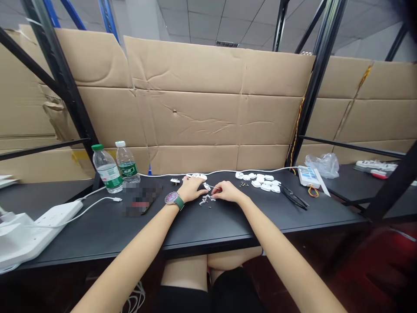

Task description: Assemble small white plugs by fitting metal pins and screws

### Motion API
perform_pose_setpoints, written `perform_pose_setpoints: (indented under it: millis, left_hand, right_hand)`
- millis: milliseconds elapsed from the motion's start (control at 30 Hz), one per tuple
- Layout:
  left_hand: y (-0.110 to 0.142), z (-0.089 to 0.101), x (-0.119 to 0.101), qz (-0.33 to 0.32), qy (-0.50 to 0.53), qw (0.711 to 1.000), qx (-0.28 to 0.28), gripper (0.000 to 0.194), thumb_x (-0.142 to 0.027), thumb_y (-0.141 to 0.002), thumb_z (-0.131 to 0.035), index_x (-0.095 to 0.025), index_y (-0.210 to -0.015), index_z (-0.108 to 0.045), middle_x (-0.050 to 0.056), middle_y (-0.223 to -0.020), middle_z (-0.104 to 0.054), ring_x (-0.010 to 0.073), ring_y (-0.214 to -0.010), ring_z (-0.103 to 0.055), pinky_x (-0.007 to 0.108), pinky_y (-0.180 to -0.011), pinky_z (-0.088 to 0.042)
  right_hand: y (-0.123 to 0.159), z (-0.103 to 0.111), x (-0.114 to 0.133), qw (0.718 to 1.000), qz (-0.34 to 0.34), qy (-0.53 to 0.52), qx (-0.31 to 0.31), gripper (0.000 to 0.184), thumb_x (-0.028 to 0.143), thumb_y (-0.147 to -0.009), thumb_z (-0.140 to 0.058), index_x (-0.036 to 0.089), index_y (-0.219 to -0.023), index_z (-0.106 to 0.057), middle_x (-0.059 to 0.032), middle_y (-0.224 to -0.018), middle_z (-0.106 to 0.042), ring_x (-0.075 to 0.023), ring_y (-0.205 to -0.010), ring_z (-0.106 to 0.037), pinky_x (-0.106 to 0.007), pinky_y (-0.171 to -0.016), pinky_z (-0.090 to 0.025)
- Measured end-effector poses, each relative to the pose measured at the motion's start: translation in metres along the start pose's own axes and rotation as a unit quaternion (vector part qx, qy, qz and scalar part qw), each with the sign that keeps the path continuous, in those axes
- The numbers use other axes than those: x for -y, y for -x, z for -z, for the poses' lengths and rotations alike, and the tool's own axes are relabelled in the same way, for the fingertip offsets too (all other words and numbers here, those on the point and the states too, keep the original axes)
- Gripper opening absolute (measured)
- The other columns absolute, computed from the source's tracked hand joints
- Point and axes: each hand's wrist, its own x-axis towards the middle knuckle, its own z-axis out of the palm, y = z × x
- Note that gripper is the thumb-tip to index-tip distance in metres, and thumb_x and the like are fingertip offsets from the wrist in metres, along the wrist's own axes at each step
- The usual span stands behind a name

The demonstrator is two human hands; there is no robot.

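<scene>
Both forearms reach forward over the near edge of the black table (228, 226) and converge at its middle. The left hand (192, 188), with a watch (171, 198) on its wrist, lies palm down, knuckles up, fingers curled loosely toward the right; its fingertips sit at a small white part (207, 186), though whether they pinch it or only touch it cannot be told at this size. The right hand (228, 191) is also palm down, fingers bent and drawn together toward the left, closed around a thin metal tool (213, 188). The tool's long axis runs roughly left to right across the table, its free end pointing left toward the white part and the left fingertips. The two hands are near each other, the tool bridging the gap between them.

Just in front of the hands, on the table, lies a small heap of metal pieces (206, 201), touching neither hand clearly. To the right, well apart, is a cluster of white plastic parts (260, 180), and beyond that a pair of black pliers (295, 198). Two water bottles (115, 167) stand upright at the left rear, and a white power strip (45, 219) lies at the far left.
</scene>
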Motion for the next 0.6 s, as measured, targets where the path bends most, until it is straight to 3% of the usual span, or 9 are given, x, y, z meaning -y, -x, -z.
perform_pose_setpoints:
  millis: [133,333,600]
  left_hand:
    - [-0.0001,-0.0027,0.0009,0.005,0.005,1.0,0.016,0.033,-0.039,-0.093,-0.064,-0.024,-0.122,-0.069,0.011,-0.128,-0.071,0.0336,-0.124,-0.059,0.053,-0.109,-0.032]
    - [-0.0004,-0.0042,-0.0023,0.014,0.023,1.0,0.006,0.051,-0.049,-0.091,-0.067,-0.024,-0.135,-0.062,0.012,-0.136,-0.067,0.033,-0.128,-0.057,0.05,-0.107,-0.033]
    - [-0.0015,-0.0108,-0.0027,0.019,0.04,0.999,-0.004,0.038,-0.045,-0.093,-0.064,-0.025,-0.125,-0.066,0.009,-0.133,-0.069,0.0309,-0.128,-0.058,0.049,-0.109,-0.034]
  right_hand:
    - [-0.0007,0.0002,-0.0005,1.0,0.002,0.003,0.003,0.009,0.021,-0.078,-0.078,0.021,-0.086,-0.082,-0.0013,-0.083,-0.078,-0.0178,-0.08,-0.069,-0.025,-0.075,-0.047]
    - [0.0002,0.0014,0.0003,1.0,0.012,0.015,0.006,0.012,0.019,-0.08,-0.074,0.021,-0.089,-0.082,-0.0012,-0.085,-0.079,-0.0178,-0.08,-0.07,-0.025,-0.075,-0.048]
    - [0.0005,0.0011,-0.0017,0.999,0.021,0.038,-0.002,0.013,0.019,-0.084,-0.07,0.021,-0.089,-0.081,-0.0021,-0.089,-0.08,-0.0188,-0.086,-0.072,-0.024,-0.078,-0.049]
